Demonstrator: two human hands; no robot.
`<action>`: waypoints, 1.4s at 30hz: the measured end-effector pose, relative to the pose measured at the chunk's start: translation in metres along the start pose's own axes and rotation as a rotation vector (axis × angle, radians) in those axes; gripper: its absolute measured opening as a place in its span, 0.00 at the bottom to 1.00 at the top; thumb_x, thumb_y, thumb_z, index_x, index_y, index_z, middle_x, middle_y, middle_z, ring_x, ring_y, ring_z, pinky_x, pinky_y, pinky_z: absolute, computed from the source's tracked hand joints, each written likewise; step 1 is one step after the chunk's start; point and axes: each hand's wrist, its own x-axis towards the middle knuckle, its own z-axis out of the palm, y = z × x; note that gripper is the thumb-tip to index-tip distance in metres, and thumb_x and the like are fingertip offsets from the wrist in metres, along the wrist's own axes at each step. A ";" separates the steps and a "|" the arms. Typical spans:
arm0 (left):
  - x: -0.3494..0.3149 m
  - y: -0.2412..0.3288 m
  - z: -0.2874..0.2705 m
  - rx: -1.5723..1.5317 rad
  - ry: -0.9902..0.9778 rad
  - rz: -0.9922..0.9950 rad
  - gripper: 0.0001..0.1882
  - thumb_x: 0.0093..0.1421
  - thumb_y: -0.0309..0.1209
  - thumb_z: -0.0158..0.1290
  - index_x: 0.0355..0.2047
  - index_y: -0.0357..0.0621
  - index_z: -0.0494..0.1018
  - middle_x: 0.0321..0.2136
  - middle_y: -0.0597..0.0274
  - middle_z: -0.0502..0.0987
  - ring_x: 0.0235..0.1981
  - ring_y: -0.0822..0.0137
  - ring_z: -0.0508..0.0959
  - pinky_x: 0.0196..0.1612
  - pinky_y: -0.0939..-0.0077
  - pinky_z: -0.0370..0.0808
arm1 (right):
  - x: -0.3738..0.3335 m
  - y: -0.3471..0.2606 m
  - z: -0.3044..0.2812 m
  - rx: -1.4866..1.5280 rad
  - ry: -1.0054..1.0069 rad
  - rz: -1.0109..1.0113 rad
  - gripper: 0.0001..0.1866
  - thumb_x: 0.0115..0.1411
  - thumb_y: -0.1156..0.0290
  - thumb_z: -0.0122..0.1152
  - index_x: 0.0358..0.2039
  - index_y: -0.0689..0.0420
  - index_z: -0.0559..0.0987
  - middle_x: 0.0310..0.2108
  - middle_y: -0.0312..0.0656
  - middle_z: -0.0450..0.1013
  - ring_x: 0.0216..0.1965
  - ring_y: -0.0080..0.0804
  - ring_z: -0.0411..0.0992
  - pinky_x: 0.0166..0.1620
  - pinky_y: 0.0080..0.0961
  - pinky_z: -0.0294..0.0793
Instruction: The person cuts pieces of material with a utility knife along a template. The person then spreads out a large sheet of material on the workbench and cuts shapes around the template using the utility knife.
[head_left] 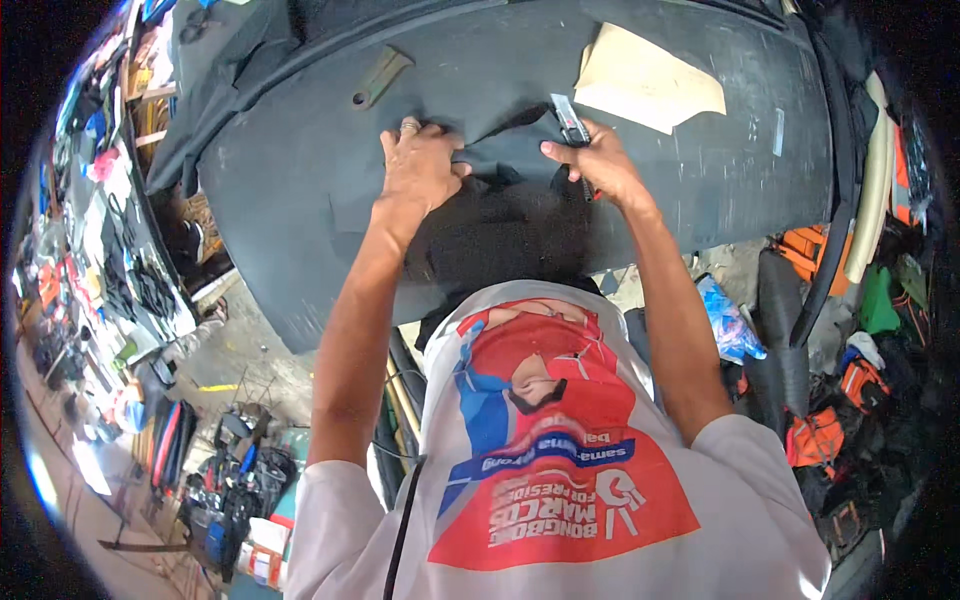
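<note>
In my right hand [605,165] is a utility knife [570,122], closed in my fingers with its blade end pointing away from me. My left hand [420,165] rests on black fabric [475,235], fingers spread and pressing down, the thumb toward the middle. The fabric drapes over the near table edge against my body. Between my hands, part of the dark material rises in a fold or raised edge; I cannot tell which. The blade tip is beside the right end of that fold.
The dark table [760,150] curves across the view. A cream paper sheet [650,80] lies at the far right, and a flat olive piece with a hole [383,77] beyond my left hand. Black cloth [225,85] hangs at the left. Orange bags [815,440] crowd the right floor.
</note>
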 end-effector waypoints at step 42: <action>0.015 0.030 -0.034 -0.862 0.285 0.186 0.43 0.48 0.39 0.74 0.63 0.42 0.70 0.59 0.53 0.76 0.61 0.55 0.73 0.63 0.56 0.69 | -0.061 -0.177 -0.037 -0.582 0.148 -0.909 0.17 0.50 0.69 0.81 0.38 0.56 0.81 0.23 0.29 0.73 0.20 0.17 0.66 0.25 0.21 0.67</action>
